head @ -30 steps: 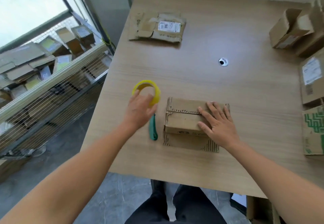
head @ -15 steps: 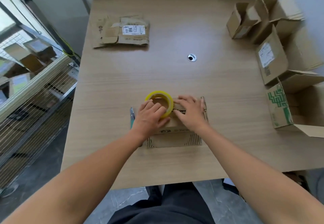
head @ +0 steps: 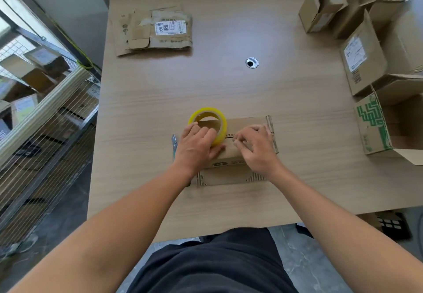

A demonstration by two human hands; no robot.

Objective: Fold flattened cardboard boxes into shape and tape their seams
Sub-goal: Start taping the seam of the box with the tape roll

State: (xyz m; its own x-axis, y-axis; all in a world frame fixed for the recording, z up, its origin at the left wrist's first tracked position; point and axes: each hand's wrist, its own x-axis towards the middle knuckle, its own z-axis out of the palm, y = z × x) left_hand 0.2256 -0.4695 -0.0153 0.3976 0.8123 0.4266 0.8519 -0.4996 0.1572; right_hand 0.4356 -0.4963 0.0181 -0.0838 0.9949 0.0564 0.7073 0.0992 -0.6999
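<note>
Atop box (head: 246,124), tape roll (head: 206,112) in left hand (head: 196,143)

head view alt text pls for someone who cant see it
A person's left hand holds a yellow tape roll against a small cardboard box while the right hand, fingers curled, works at its top seam, on a wooden table. Flattened boxes lie at the far left; opened boxes crowd the right edge.

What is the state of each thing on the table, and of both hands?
Tape roll, upright on the small box, gripped by the left hand.
Small box, folded, top flaps down.
Right hand, fingers curled on the box top; pinch unclear.
Knife, lying beside the box, partly hidden.
Flat boxes, unfolded, stacked.
Green-printed box, open, on its side.
</note>
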